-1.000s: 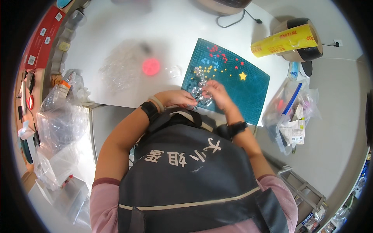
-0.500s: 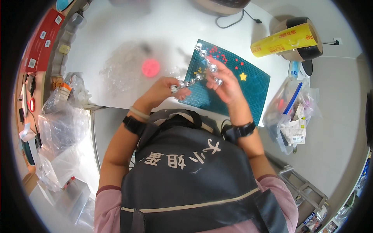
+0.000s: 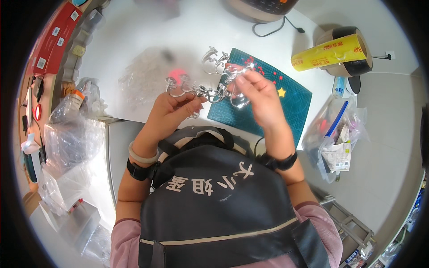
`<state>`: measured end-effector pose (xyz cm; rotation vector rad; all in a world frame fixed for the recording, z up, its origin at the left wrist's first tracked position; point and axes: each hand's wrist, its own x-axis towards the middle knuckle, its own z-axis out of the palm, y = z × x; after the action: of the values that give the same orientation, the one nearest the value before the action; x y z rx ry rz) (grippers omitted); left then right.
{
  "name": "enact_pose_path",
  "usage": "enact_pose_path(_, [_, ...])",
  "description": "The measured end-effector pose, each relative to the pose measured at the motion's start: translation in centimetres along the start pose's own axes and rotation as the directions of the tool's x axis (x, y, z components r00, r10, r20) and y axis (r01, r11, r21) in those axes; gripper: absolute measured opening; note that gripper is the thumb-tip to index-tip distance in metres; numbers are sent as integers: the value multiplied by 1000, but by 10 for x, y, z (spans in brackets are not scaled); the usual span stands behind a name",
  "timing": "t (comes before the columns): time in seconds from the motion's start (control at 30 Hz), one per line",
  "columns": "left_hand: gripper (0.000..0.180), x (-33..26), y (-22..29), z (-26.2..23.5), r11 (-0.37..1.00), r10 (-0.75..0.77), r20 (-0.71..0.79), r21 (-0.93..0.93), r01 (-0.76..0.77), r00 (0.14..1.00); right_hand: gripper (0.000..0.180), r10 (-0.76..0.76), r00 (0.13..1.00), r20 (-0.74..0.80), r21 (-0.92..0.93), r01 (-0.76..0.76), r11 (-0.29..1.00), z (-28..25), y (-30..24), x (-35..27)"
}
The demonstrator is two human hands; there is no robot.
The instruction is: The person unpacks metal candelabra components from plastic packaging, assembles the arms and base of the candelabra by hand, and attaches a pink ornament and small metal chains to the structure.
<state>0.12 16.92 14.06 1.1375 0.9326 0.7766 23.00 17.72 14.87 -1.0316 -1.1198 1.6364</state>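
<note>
Both the left hand [image 3: 172, 115] and the right hand [image 3: 266, 100] pinch parts of a silvery looped ornament [image 3: 205, 92] between thumb and fingers. It is raised over the white table [image 3: 187, 27] and the left part of a green cutting mat [image 3: 288, 116]; whether it is 1 piece or several, I cannot tell. The ornament and right hand stand in the way of the mat's middle. Red bits [image 3: 262, 69] and 1 yellow star [image 3: 281, 92] lie on the mat. A pink object [image 3: 177, 73] is partly covered by the ornament. Clear plastic [image 3: 140, 80] lies left, a yellow roll [image 3: 330, 52] right, and a dark appliance [image 3: 259, 9] far.
</note>
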Motion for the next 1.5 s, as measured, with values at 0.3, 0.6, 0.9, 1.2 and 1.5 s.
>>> enact_pose_path(0.3, [12,-7,-1,15,974,143,-66,184,-129,987,24,-40,990,-135,-174,16,985,23,-15,-12])
enact_pose_path(0.6, [8,-4,-7,16,864,349,-86,416,-284,933,31,-167,976,-140,-144,147,979,32,-3,-13])
enact_pose_path(0.9, [17,-5,-4,15,776,450,-27,506,-376,893,32,-199,964,-177,-124,179,976,36,-6,-17])
enact_pose_path(1.2, [32,-7,2,16,601,545,44,676,-426,837,29,-402,914,-60,-502,320,803,35,-16,-23])
enact_pose_path(1.5, [24,-4,2,17,403,664,86,796,-452,743,28,-333,934,-128,-484,234,843,33,-14,-24])
